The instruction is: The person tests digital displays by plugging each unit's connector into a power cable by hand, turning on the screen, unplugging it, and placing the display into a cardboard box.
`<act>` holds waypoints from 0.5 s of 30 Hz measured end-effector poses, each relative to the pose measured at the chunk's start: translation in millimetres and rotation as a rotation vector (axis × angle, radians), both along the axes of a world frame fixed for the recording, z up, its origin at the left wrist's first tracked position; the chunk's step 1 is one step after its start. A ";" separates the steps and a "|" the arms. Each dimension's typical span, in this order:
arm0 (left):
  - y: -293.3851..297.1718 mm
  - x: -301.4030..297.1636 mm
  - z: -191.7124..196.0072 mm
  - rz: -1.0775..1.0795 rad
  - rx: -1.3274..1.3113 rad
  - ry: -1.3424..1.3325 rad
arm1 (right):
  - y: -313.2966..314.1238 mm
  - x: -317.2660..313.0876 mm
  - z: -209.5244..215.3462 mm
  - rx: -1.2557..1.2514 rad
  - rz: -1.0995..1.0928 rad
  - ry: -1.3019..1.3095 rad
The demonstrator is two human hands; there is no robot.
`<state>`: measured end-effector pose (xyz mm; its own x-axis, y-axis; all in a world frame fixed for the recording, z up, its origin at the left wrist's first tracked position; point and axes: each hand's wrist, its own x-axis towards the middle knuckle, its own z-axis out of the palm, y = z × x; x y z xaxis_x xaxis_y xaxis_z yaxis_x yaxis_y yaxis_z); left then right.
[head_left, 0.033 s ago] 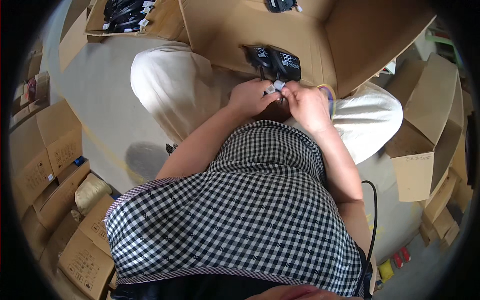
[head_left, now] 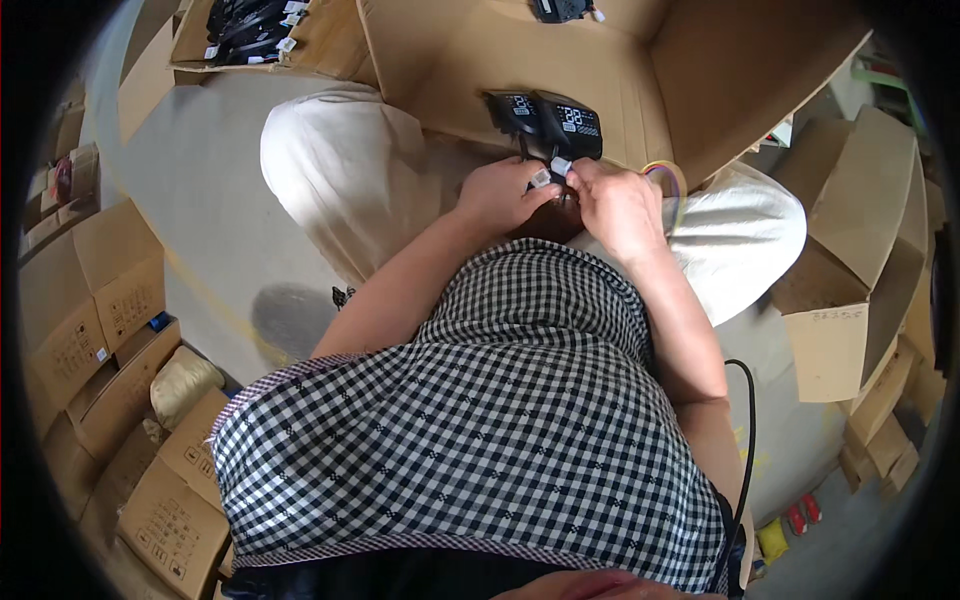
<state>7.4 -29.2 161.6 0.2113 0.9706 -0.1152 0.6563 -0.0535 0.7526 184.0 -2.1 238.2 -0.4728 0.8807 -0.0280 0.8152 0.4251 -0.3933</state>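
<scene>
Two black display units [head_left: 547, 122] with lit screens stand side by side over my lap, against a large open cardboard box [head_left: 700, 80]. My left hand [head_left: 500, 195] pinches a small white connector [head_left: 541, 179] just below them. My right hand [head_left: 615, 205] pinches a second white connector [head_left: 561, 165]. The two connectors nearly touch. A loop of thin coloured wires [head_left: 667, 178] curls by my right wrist. Dark cables run from the units down between my hands.
A shallow box of black units [head_left: 250, 30] lies at the far left. Stacked cardboard boxes [head_left: 100, 300] line the left side, and more boxes [head_left: 850, 250] stand on the right. A black cable [head_left: 745, 430] hangs by my right elbow.
</scene>
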 end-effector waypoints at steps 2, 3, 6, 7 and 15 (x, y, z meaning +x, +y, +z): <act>0.7 1.0 4.5 -0.037 -0.018 0.040 | 5.6 6.1 1.1 0.071 0.103 -0.067; 1.3 1.3 6.9 -0.069 -0.031 0.078 | 7.1 7.6 -0.9 0.122 0.189 -0.147; 3.6 -0.6 14.1 -0.165 -0.118 0.223 | 6.7 5.8 -5.6 0.244 0.343 -0.255; 1.5 -1.1 13.3 -0.164 -0.121 0.224 | 5.3 4.6 -7.6 0.315 0.409 -0.280; -3.0 -1.4 3.7 -0.248 0.128 0.457 | -2.7 -5.2 -21.3 0.356 0.572 -0.334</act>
